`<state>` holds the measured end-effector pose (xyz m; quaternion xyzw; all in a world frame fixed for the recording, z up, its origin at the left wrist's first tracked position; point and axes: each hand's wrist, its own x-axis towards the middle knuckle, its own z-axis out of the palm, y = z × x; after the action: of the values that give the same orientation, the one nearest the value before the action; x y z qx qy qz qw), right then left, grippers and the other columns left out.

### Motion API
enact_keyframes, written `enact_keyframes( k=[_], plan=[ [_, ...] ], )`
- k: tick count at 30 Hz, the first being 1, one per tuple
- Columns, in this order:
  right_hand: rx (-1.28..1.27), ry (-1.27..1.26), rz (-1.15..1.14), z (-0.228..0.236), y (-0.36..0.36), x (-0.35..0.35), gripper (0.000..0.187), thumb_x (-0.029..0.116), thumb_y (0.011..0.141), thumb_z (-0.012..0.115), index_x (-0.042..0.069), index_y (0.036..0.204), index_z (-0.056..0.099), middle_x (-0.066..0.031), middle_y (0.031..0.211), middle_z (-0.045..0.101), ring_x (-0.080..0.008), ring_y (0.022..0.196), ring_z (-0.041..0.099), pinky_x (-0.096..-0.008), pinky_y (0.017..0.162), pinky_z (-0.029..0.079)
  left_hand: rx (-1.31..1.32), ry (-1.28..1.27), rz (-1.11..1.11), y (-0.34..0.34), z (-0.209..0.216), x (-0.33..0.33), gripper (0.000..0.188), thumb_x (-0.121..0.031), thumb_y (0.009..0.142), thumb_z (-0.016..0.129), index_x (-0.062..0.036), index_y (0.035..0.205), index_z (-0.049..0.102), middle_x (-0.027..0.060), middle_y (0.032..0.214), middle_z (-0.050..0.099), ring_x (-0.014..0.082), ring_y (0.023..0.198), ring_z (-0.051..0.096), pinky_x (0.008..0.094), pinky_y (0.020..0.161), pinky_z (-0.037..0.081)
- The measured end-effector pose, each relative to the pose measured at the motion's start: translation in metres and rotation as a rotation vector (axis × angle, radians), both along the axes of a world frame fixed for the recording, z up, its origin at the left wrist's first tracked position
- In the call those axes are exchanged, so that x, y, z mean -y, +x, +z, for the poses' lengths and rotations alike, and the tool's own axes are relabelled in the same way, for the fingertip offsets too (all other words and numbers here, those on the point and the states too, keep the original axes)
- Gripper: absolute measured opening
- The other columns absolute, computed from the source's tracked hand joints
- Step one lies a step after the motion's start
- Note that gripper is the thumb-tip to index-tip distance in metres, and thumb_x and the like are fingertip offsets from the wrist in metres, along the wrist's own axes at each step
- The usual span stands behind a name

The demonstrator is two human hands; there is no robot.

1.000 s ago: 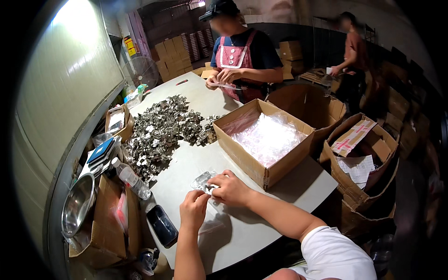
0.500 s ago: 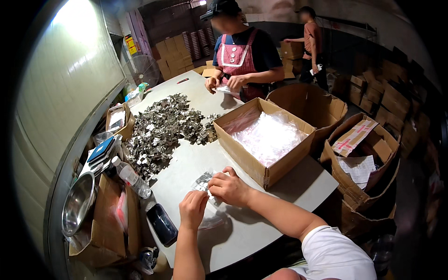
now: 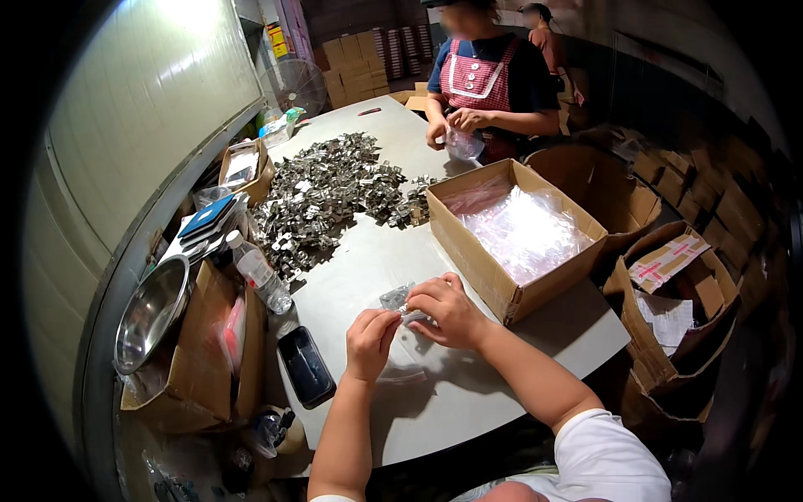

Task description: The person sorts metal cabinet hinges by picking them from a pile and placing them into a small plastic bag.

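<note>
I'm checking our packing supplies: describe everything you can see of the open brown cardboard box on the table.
The open brown cardboard box is rectangular, straight-walled and upright, its top uncovered. Glossy clear plastic, pinkish in places and apparently bags, fills much of it; glare hides detail. It stands on the smooth pale grey table, toward the right side. The bare right hand is nearby but apart from it.

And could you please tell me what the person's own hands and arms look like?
The left hand and right hand are ungloved, with no watch visible. A white short sleeve covers the right upper arm; a sliver of white cloth shows near the left elbow.
</note>
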<state>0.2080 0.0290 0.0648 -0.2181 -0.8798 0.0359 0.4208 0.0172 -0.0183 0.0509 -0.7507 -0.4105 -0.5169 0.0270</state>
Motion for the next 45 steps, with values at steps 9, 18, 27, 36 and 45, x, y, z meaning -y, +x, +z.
enact_keyframes(
  k=[9, 18, 27, 36, 45],
  plan=[
    [-0.07, 0.114, -0.067, 0.014, -0.008, 0.016, 0.011, 0.013, 0.078, 0.068, 0.013, 0.085, 0.059, 0.0014, 0.095, 0.062, -0.0169, 0.096, 0.059, -0.0454, 0.09, 0.033, 0.018, 0.061, 0.013, 0.014, 0.015, 0.01, 0.006, 0.003, 0.079, 0.066, 0.0008, 0.081, 0.061, 0.0128, 0.076, 0.061, 0.0289, 0.068, 0.058, 0.0356, 0.061, 0.048],
    [0.0, 0.052, -0.131, 0.017, -0.011, 0.02, 0.012, 0.008, 0.079, 0.064, 0.01, 0.088, 0.056, -0.0036, 0.1, 0.059, -0.0208, 0.098, 0.055, -0.0421, 0.09, 0.031, 0.062, -0.004, 0.008, 0.008, 0.013, 0.01, 0.006, 0.003, 0.082, 0.064, -0.0006, 0.084, 0.058, 0.0121, 0.078, 0.06, 0.0269, 0.068, 0.057, 0.0329, 0.06, 0.047],
    [0.041, -0.106, -0.177, 0.021, 0.005, 0.007, 0.009, 0.011, 0.083, 0.061, 0.01, 0.091, 0.057, -0.0031, 0.103, 0.059, -0.0208, 0.104, 0.052, -0.0425, 0.091, 0.029, 0.297, -0.051, 0.095, -0.018, 0.003, 0.0, 0.01, -0.007, 0.093, 0.058, -0.0005, 0.085, 0.056, 0.0008, 0.074, 0.052, 0.0064, 0.062, 0.043, 0.02, 0.055, 0.035],
    [-0.032, -0.087, -0.207, 0.022, 0.007, 0.003, 0.007, 0.01, 0.084, 0.061, 0.009, 0.088, 0.055, -0.0041, 0.099, 0.058, -0.0223, 0.1, 0.053, -0.0386, 0.088, 0.032, 0.529, -0.123, 0.09, -0.024, 0.001, 0.003, 0.014, -0.014, 0.095, 0.059, -0.0023, 0.088, 0.056, -0.0039, 0.073, 0.049, 0.0026, 0.059, 0.035, 0.0188, 0.051, 0.028],
    [-0.346, -0.22, -0.077, 0.031, 0.009, 0.012, 0.011, 0.007, 0.085, 0.063, 0.002, 0.086, 0.054, -0.0113, 0.086, 0.057, -0.0305, 0.079, 0.057, -0.0379, 0.069, 0.044, 0.727, -0.128, -0.085, -0.017, -0.003, -0.001, 0.015, -0.018, 0.097, 0.058, -0.0032, 0.096, 0.057, -0.0049, 0.078, 0.051, 0.0019, 0.064, 0.039, 0.0171, 0.056, 0.031]
  ],
)
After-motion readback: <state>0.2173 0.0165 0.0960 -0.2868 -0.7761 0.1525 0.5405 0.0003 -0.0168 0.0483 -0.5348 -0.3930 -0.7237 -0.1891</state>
